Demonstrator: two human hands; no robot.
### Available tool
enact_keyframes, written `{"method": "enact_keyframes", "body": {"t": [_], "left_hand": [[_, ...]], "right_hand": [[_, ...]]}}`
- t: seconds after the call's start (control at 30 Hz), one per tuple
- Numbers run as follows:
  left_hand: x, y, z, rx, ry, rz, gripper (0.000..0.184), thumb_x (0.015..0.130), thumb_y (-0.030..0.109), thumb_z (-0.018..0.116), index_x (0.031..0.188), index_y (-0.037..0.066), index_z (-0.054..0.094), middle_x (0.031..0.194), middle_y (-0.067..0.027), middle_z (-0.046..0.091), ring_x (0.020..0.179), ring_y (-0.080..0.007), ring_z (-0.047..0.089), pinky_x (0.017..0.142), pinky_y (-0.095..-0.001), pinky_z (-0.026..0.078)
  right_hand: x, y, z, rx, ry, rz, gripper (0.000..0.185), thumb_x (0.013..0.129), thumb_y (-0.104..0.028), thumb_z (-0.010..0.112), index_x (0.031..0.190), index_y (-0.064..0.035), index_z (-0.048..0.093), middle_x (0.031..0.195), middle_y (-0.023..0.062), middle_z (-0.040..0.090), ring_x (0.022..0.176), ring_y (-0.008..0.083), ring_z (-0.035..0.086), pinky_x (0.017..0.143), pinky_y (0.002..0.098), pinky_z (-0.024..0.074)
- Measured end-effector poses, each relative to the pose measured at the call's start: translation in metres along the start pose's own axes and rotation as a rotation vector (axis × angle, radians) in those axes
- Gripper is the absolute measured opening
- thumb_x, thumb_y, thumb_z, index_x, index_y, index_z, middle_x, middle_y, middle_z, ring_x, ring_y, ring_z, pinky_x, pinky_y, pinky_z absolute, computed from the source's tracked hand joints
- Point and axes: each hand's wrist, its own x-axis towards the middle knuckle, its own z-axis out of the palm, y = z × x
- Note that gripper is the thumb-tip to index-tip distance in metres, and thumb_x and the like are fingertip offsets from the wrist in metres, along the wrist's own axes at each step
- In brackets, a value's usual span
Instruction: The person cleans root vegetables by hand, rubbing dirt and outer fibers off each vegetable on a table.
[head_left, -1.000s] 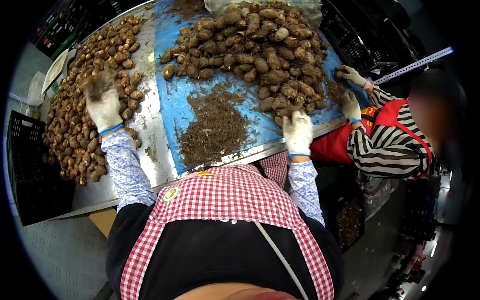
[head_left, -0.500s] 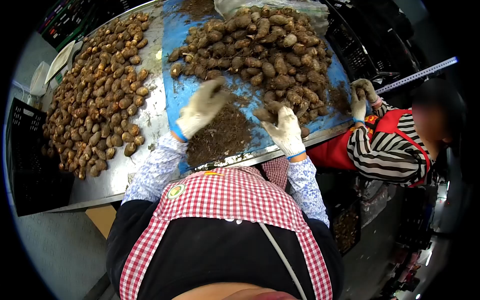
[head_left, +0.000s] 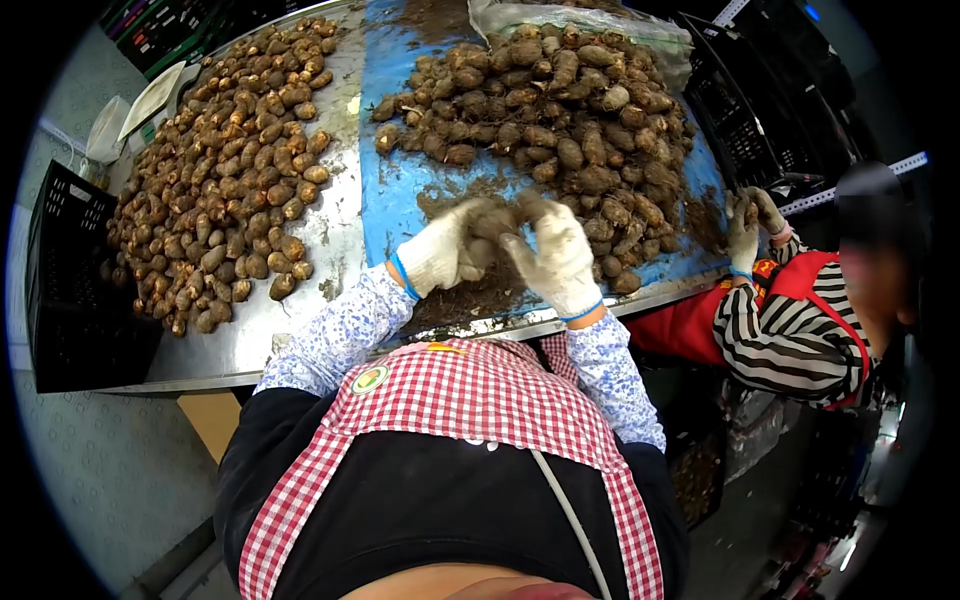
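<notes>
Both of my hands wear soiled white gloves and meet above the dark loose soil (head_left: 470, 305) near the table's front edge. In my left hand (head_left: 447, 247) the fingers curl round a brown, hairy taro (head_left: 490, 224). My right hand (head_left: 556, 258) is close against it, with dirt-dark fingers bent; whatever those fingers grip is partly hidden and smeared by motion. Just beyond lies a big heap of soil-covered taros (head_left: 570, 120) on a blue sheet (head_left: 385, 200). Off to the left, a second heap of cleaner-looking taros (head_left: 230, 170) covers the metal tabletop (head_left: 335, 250).
A black crate (head_left: 75, 290) stands at the table's left end, and more black crates (head_left: 740, 110) are at the back right. A co-worker in a striped top (head_left: 785, 340) works on the right side. A clear plastic bag (head_left: 600, 25) lies behind the heap.
My left hand has moved right and closed on the taro, meeting my right hand, which has shifted slightly left. The whole view has shifted a little. The co-worker's hands stay together.
</notes>
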Motion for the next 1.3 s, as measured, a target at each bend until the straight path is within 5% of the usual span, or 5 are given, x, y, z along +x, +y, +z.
{"method": "enact_keyframes", "body": {"t": [0.27, 0.53, 0.67, 0.8, 1.3], "left_hand": [[0.051, -0.035, -0.053, 1.476, 0.555, 1.495, 0.035, 0.093, 0.019, 0.058, 0.125, 0.004, 0.057, 0.106, -0.0146, 0.067, 0.097, -0.0305, 0.064, 0.082, -0.0362, 0.052], [0.029, -0.016, -0.036, 1.302, 0.347, 1.646, 0.024, 0.09, 0.016, 0.061, 0.109, 0.001, 0.058, 0.084, -0.0105, 0.068, 0.074, -0.0291, 0.066, 0.063, -0.0378, 0.053], [0.015, -0.024, -0.032, 1.032, 0.097, 0.672, 0.025, 0.098, 0.022, 0.052, 0.104, -0.001, 0.06, 0.087, -0.0121, 0.069, 0.075, -0.0262, 0.068, 0.063, -0.0368, 0.055], [0.079, -0.06, -0.079, 1.927, 0.458, 1.817, 0.026, 0.097, 0.022, 0.051, 0.106, 0.0, 0.059, 0.091, -0.0143, 0.068, 0.078, -0.0258, 0.068, 0.064, -0.0368, 0.055], [0.008, -0.026, 0.002, 0.039, 0.199, 0.412, 0.043, 0.094, 0.043, 0.058, 0.114, 0.005, 0.057, 0.086, -0.0098, 0.063, 0.056, -0.0165, 0.06, 0.04, -0.0276, 0.043]], "right_hand": [[-0.006, 0.003, 0.046, -0.15, -0.143, 0.507, 0.033, 0.093, -0.021, 0.057, 0.114, 0.0041, 0.06, 0.096, 0.0212, 0.065, 0.093, 0.0343, 0.064, 0.081, 0.0432, 0.0519], [-0.003, -0.002, 0.044, -0.107, -0.272, 0.556, 0.033, 0.096, -0.02, 0.051, 0.119, 0.0026, 0.057, 0.101, 0.0198, 0.064, 0.094, 0.0322, 0.064, 0.083, 0.0406, 0.0517], [-0.001, -0.003, 0.044, -0.383, -0.118, 0.149, 0.024, 0.094, -0.02, 0.055, 0.111, -0.004, 0.061, 0.071, 0.0102, 0.064, 0.06, 0.0258, 0.064, 0.053, 0.0389, 0.0521], [0.012, -0.019, 0.031, -0.246, -0.379, 0.554, 0.024, 0.097, -0.022, 0.054, 0.108, -0.002, 0.061, 0.084, 0.0148, 0.066, 0.076, 0.0278, 0.064, 0.07, 0.0384, 0.0537], [-0.014, -0.003, 0.024, 0.248, 0.032, 0.669, 0.033, 0.102, -0.029, 0.051, 0.114, 0.0011, 0.056, 0.093, 0.0137, 0.068, 0.07, 0.0218, 0.066, 0.062, 0.028, 0.0545]]}}
